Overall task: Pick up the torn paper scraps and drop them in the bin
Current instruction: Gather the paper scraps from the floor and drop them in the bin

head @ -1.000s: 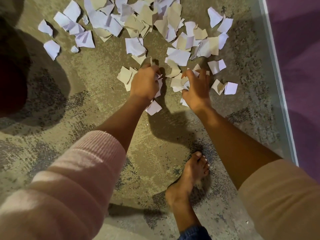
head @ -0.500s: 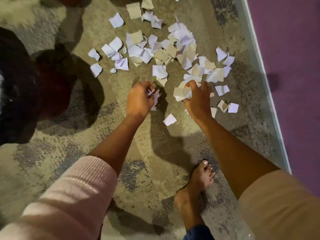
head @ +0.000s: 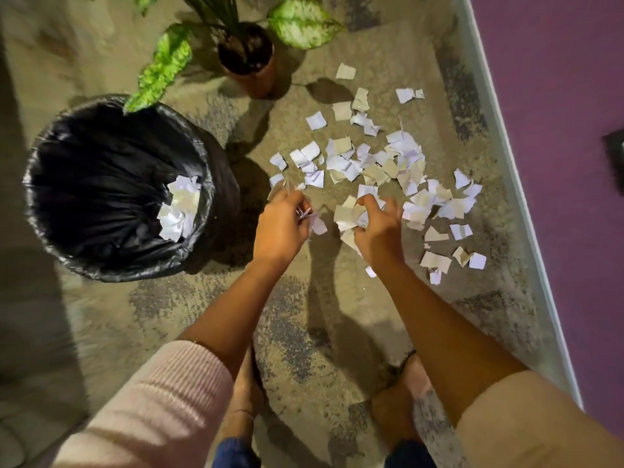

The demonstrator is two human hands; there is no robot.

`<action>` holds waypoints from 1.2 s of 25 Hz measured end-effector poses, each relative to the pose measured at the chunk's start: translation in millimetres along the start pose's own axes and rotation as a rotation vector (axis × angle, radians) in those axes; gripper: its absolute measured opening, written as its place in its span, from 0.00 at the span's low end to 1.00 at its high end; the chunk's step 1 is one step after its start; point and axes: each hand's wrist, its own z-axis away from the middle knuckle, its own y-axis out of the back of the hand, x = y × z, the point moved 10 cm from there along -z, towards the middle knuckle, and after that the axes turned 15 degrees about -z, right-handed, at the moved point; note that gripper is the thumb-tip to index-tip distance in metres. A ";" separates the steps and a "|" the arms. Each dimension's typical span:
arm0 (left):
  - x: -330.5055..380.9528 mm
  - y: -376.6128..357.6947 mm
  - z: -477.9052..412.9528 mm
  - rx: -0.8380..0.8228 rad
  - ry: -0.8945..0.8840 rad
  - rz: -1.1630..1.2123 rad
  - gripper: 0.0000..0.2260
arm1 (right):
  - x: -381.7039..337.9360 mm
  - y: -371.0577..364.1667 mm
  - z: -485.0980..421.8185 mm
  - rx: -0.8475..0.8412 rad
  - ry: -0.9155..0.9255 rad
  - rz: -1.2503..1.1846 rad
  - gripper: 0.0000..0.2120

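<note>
Torn white and beige paper scraps [head: 381, 163] lie scattered over the mottled floor in front of me. My left hand [head: 280, 228] is closed around a bunch of scraps, a little right of the bin. My right hand [head: 378, 228] grips another handful of scraps at the near edge of the pile. The bin [head: 50, 153], lined with a black bag, stands at the left with several scraps lying inside it.
A potted plant [head: 250, 59] with green and white leaves stands behind the bin and the pile. A white skirting strip [head: 506, 184] and a purple wall [head: 567, 130] run along the right. My bare feet [head: 401, 400] stand on the floor below my arms.
My view has pulled back and up, so the bin and the plant now show. Both hands have lifted off the floor with scraps in them.
</note>
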 end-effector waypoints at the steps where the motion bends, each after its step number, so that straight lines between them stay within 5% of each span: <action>1: -2.2 16.8 2.3 0.016 -0.012 0.001 0.07 | -15.6 -4.2 1.6 -0.021 -0.016 -0.005 0.21; 14: -126.8 179.2 25.0 0.280 0.235 0.174 0.03 | -227.4 -81.4 2.3 -0.110 0.181 -0.058 0.21; 22: -218.9 165.9 36.5 0.228 0.368 0.109 0.05 | -275.5 -159.4 10.3 -0.139 0.277 -0.082 0.21; 30: -238.1 137.3 43.3 0.103 0.368 -0.012 0.19 | -268.5 -193.0 17.7 -0.209 0.299 -0.062 0.23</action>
